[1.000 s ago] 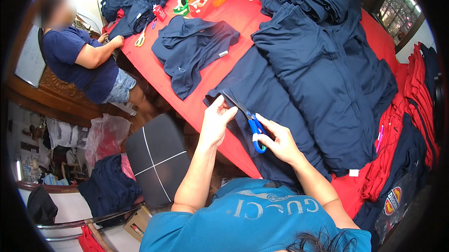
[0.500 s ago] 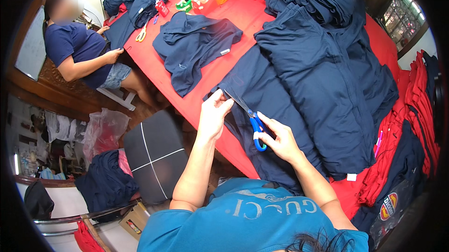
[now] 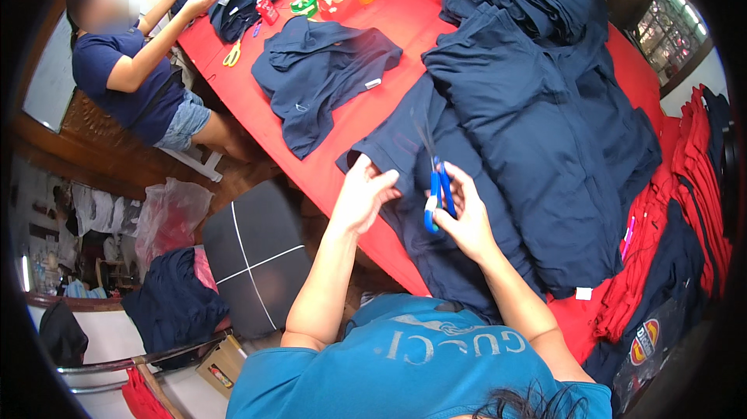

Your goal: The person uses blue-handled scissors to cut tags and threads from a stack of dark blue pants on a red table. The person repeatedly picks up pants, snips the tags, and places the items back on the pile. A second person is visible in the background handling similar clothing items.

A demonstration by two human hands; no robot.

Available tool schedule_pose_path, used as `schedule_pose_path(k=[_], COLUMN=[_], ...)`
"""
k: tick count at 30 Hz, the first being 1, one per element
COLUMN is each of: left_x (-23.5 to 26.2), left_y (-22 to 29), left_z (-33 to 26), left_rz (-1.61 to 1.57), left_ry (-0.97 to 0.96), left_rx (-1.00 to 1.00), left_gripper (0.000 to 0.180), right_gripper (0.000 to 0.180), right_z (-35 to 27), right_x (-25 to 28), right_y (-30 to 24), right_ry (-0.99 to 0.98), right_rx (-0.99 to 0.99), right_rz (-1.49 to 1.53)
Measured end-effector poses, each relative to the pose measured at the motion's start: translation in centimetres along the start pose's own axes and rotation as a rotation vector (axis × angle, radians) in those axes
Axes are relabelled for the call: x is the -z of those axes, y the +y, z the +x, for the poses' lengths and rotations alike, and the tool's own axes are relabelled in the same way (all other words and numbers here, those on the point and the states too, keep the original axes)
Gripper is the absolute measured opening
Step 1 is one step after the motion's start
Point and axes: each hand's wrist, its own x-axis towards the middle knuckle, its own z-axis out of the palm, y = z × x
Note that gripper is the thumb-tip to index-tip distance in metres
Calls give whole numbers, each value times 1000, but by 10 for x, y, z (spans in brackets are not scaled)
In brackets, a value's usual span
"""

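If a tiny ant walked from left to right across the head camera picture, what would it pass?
Clear plastic bag, yellow-handled scissors, the wearer's left hand, blue-handled scissors, white tag at lower right, pink pen-shaped thing.

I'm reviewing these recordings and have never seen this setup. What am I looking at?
There's no robot: these are a person's bare hands, seen from above by a wide fisheye camera on that person's head, which makes straight edges bend. The right hand holds blue-handled scissors. The left hand is at the edge of a navy garment; whether it grips the cloth is unclear. The red-covered table also bears more navy clothing, tape dispensers and yellow-handled scissors. Another person stands at upper left.
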Motion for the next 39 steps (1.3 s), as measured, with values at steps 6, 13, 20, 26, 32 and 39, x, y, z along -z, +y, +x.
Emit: schedule_pose_path(k=[6,13,20,26,32,39], left_x=[0,55,12,11,9,45], left_y=[-19,-20,7,9,9,17], left_z=[7,31,18,18,16,39], left_rz=[79,-285,-115,-14,-16,-20], left_ry=[5,-28,149,178,166,319], left_rx=[-41,-216,-181,-210,-192,-378], left_gripper=[36,11,16,15,15,25], right_gripper=[68,57,57,54,48,55], right_z=[42,25,12,13,10,-15], right_x=[-17,-8,14,11,9,24], right_y=[4,6,-20,-23,-13,-31], right_ry=[91,9,-188,-183,-180,-31], right_rx=[-102,-46,50,175,-97,-153], right_rz=[348,-190,-567,-694,-234,-123])
